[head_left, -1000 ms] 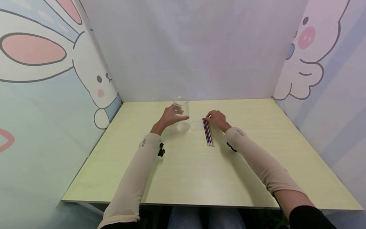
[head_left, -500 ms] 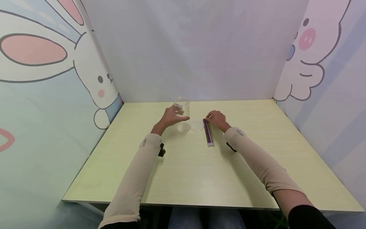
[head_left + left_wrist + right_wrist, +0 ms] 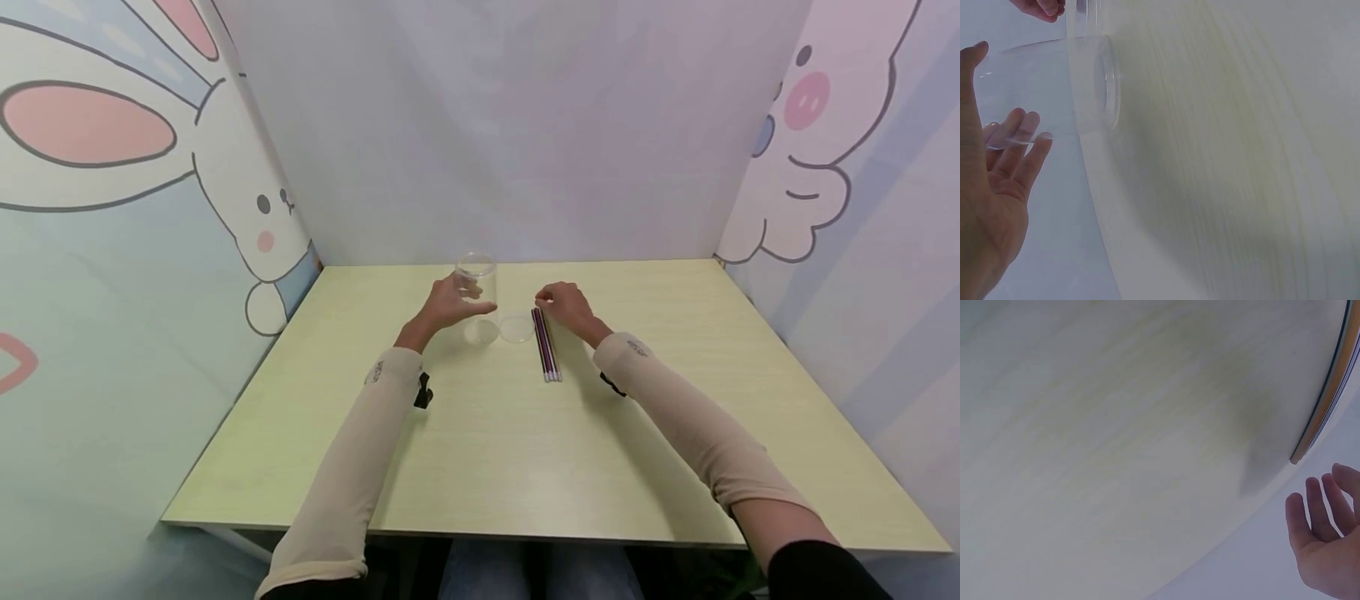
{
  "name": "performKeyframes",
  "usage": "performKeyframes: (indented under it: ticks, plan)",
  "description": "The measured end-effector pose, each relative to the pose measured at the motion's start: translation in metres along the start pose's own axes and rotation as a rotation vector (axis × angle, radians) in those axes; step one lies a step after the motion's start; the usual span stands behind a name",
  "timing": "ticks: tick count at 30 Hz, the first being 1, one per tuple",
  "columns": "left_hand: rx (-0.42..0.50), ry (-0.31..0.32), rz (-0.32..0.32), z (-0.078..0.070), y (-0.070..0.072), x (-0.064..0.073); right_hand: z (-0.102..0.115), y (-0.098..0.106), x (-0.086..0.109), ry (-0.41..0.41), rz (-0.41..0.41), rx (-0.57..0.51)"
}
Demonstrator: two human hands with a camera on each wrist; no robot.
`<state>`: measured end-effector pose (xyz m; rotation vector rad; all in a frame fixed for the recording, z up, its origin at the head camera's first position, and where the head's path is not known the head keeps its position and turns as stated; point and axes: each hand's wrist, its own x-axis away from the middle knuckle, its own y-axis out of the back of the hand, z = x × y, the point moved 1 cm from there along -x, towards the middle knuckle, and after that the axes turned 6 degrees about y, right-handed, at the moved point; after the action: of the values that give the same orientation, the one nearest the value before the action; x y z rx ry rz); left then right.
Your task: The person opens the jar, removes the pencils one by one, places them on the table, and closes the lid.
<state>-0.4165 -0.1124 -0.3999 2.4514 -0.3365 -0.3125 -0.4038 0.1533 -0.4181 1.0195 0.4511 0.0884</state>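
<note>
The jar (image 3: 476, 287) is steadied by the left hand (image 3: 442, 307) (fingers relaxed, grip loose). The right hand (image 3: 566, 304) is held above the pencils (image 3: 546, 354), grip empty, fingers loosely curled.

Head view: the clear jar (image 3: 476, 287) is partly covered by the left hand (image 3: 444, 307); whether the fingers (image 3: 471, 310) touch its wall cannot be told. The right hand (image 3: 567, 302) hides the far ends of the pencils (image 3: 545, 354); their count is too small to read, and contact with the fingertips is unclear. Print on both sleeves is illegible. Left wrist view: jar cut off by the top edge, its wall nearly invisible against the table (image 3: 1241, 156); palm cropped at the left edge. Right wrist view: hand (image 3: 1329, 550) cropped at the lower right corner, thumb out of view; only the pencils' edge (image 3: 1322, 400) shows, running out at the right edge.
</note>
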Motion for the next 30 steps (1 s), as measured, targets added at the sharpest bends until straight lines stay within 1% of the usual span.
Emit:
performKeyframes:
  ticks: [2,6,9,11,14,18,24,27,30]
  plan:
    - [0.004,0.003,0.003,0.000,0.000,0.000,0.003,-0.001,0.000,0.061,-0.012,-0.013]
    - [0.011,0.002,-0.001,0.000,0.000,-0.001,0.008,-0.005,0.000,0.149,-0.016,-0.010]
    - [0.010,-0.005,-0.006,0.001,0.001,-0.002,0.013,-0.009,0.000,0.194,0.026,-0.018]
    - [0.008,-0.006,-0.005,0.001,0.001,-0.002,0.017,-0.013,0.000,0.211,0.081,-0.035]
    - [0.011,-0.008,0.000,0.002,0.001,-0.001,0.021,-0.018,0.001,0.232,0.175,-0.033]
    - [0.024,-0.017,0.005,0.003,0.002,-0.001,0.028,-0.023,0.002,0.249,0.264,0.002]
    - [0.013,-0.019,-0.007,0.003,0.002,-0.001,0.035,-0.026,0.004,0.246,0.332,0.055]
    - [0.022,-0.017,-0.006,0.004,0.001,-0.002,0.036,-0.025,0.005,0.258,0.347,0.070]
    - [0.026,-0.017,-0.004,0.003,0.001,-0.002,0.037,-0.025,0.006,0.276,0.340,0.075]
